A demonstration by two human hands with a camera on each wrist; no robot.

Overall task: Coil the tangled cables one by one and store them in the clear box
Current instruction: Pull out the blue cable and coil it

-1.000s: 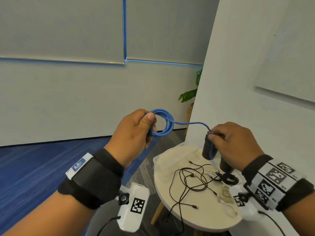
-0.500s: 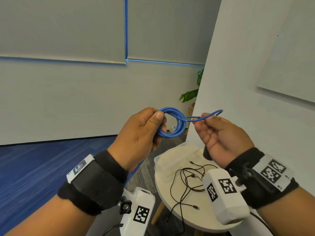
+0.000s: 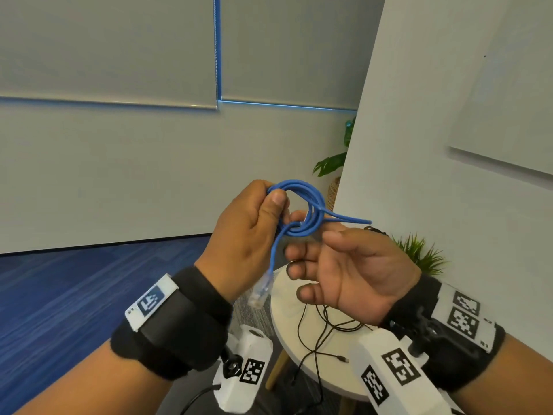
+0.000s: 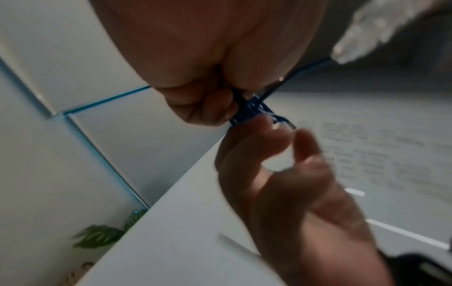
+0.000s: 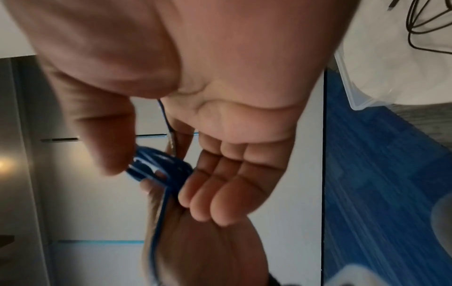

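Note:
A blue network cable (image 3: pixel 312 209) is wound into a small coil in the air above the table. My left hand (image 3: pixel 254 232) grips the coil's left side, thumb on top. A clear plug (image 3: pixel 259 292) hangs below on a short tail. My right hand (image 3: pixel 347 265), palm up, pinches the coil's lower right between thumb and forefinger (image 5: pixel 181 139). The other tail juts right over that hand. The same coil (image 5: pixel 159 166) shows in the right wrist view, and blurred (image 4: pixel 249 108) in the left wrist view. A corner of the clear box (image 5: pixel 354 92) shows on the table.
The round white table (image 3: pixel 284 330) stands below my hands with tangled black cables (image 3: pixel 320 333) on it. A white wall panel rises close on the right. Potted plants (image 3: pixel 332 163) stand behind the table. Blue carpet covers the floor at left.
My right hand has come in from the right, turned palm up and reached the coil. The stretched tail is now wrapped closer, and the plug end hangs free below.

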